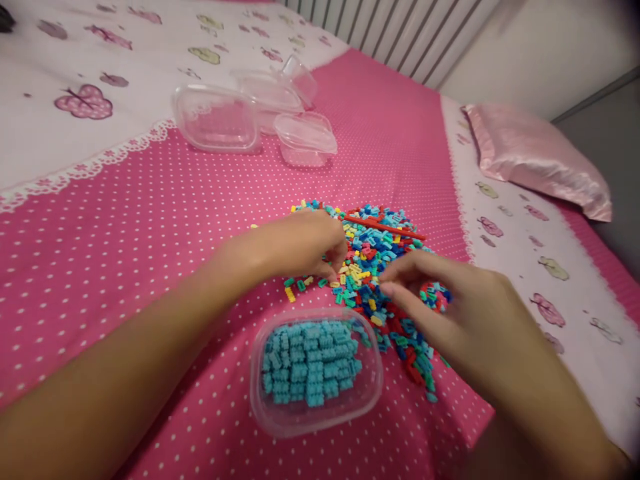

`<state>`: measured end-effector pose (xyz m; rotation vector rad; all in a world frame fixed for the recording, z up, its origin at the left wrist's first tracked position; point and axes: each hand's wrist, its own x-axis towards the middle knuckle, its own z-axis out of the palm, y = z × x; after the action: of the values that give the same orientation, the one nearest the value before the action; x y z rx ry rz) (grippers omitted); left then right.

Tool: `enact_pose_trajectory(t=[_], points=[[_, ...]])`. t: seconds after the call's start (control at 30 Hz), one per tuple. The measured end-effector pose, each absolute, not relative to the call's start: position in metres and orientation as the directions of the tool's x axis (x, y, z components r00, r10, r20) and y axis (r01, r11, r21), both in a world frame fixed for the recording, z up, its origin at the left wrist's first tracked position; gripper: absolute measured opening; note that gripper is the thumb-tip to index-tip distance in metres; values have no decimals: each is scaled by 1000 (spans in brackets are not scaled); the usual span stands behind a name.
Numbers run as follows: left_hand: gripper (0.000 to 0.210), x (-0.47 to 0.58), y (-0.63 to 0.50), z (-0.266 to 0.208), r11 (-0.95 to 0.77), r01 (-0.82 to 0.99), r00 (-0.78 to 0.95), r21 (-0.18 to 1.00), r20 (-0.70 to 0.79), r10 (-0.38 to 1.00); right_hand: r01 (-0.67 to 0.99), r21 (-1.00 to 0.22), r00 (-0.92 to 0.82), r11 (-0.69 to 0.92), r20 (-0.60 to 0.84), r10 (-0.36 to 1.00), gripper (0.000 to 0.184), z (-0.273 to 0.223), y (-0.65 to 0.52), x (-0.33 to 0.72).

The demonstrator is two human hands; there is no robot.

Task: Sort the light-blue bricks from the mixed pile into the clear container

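Toy bricks (370, 257), mixed colours, lie in a loose pile under and between both grips, spread on the bed sheet (150, 267). Left hand (307, 240) reaches into the pile's near-left edge, fingers curled, thumb and forefinger close together by some pale bricks; can't tell if one is pinched. Right hand (450, 290) hangs over the pile's right side, thumb and forefinger tips almost meeting with a small gap; can't make out a brick there.

Clear tub (369, 380) sits below both grips, nearer the body, holding teal bricks (310, 363), tightly packed and mostly in rows, with some bare room around them. Red stick (385, 227) lies across the pile, beyond and between the grips. Other clear tubs (217, 120) stand well beyond the left grip. Pillow (540, 160) is far off past the right grip.

Step in hand looks like picking single bricks out of the heap, both hands at it. Next move seems to call for a fine fingertip pinch on one brick, without dragging neighbours along. Main risk: bricks are small and tangled, so easy to lift two.
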<state>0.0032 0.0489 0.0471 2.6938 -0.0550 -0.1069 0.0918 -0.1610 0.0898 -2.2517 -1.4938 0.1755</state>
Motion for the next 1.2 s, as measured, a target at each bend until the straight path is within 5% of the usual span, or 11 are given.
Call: enact_pose_trajectory(t=[0.13, 0.3, 0.67, 1.2], points=[[16, 2, 49, 44, -931, 33, 996, 365, -92, -1, 829, -438, 466, -349, 194, 864, 12, 54, -137, 102], [16, -5, 59, 51, -937, 68, 988, 341, -155, 15, 897, -296, 399, -330, 217, 891, 17, 25, -119, 100], [21, -7, 56, 58, -967, 168, 981, 193, -127, 145, 902, -245, 406, -356, 197, 892, 10, 21, -118, 92], [14, 3, 48, 41, -987, 141, 989, 79, -59, 136, 889, -228, 445, -397, 223, 868, 19, 11, -109, 93]])
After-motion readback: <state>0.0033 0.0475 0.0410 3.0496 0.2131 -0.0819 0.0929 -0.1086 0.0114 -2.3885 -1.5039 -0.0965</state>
